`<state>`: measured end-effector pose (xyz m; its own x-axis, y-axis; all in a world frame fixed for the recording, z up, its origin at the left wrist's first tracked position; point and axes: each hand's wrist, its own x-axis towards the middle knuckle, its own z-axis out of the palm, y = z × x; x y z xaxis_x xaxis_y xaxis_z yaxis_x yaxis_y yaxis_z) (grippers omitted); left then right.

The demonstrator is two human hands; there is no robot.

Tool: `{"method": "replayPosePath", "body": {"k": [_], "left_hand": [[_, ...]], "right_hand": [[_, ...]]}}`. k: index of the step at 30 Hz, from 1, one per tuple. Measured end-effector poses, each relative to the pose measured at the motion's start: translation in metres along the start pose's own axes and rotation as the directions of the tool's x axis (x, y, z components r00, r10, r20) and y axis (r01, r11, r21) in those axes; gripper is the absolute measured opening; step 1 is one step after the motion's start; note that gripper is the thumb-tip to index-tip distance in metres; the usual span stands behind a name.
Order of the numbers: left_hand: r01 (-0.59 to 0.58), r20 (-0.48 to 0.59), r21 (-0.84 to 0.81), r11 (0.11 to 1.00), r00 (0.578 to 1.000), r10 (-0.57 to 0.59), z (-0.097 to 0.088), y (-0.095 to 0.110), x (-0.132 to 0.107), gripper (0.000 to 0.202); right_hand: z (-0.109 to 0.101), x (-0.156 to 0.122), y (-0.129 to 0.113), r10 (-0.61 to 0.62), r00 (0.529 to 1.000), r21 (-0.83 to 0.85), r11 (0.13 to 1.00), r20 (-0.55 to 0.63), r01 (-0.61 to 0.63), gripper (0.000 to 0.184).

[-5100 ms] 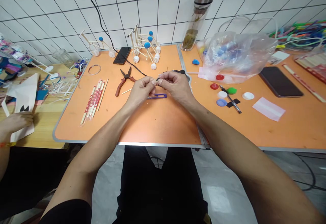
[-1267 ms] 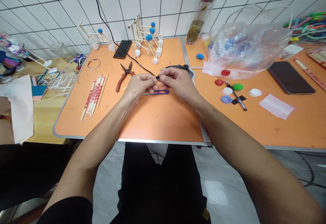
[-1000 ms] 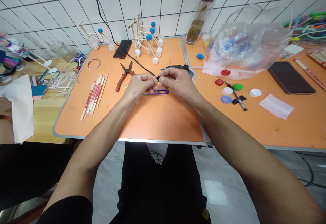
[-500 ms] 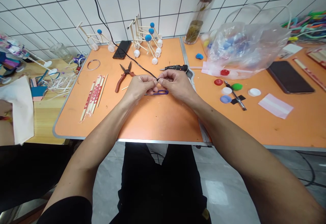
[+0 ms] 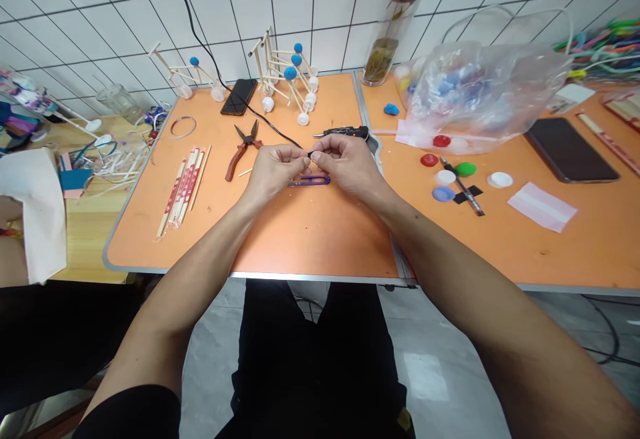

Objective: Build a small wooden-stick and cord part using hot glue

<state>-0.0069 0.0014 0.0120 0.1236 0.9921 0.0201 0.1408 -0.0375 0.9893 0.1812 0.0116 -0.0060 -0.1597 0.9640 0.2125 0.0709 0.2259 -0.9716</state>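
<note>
My left hand and my right hand meet above the orange table, fingertips pinched together on a small dark piece that I cannot make out. Just under the fingers lies a purple loop-shaped snipper on the table. A black glue gun lies right behind my right hand. Red-handled pliers rest to the left of my left hand.
Wrapped chopsticks lie at the left. Stick-and-cap models, a phone and a bottle stand at the back. Bottle caps, a plastic bag, another phone sit right. Another person's hand holds white paper at far left.
Both hands stay pinched together on the small piece with only slight finger shifts. The camera has tilted a little. The neighbour's white paper has moved lower left since the earliest frame.
</note>
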Motion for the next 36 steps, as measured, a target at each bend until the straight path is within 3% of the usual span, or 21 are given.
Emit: {"method": "replayPosePath", "body": {"k": [18, 29, 36], "left_hand": [[0.121, -0.012, -0.142, 0.982, 0.992, -0.124, 0.004, 0.01, -0.004, 0.012], [0.112, -0.041, -0.136, 0.984, 0.992, -0.119, 0.001, 0.008, -0.002, 0.006], [0.095, -0.12, -0.208, 0.974, 0.985, -0.122, -0.009, 0.001, 0.006, 0.01]], "right_hand": [[0.001, 0.0, 0.004, -0.013, 1.0, 0.027, 1.0, -0.008, 0.013, 0.008], [-0.003, 0.003, 0.005, -0.019, 1.0, 0.023, 1.0, -0.014, 0.019, 0.019], [-0.03, 0.002, -0.014, -0.128, 0.981, -0.257, 0.963, -0.145, 0.087, 0.006]]}}
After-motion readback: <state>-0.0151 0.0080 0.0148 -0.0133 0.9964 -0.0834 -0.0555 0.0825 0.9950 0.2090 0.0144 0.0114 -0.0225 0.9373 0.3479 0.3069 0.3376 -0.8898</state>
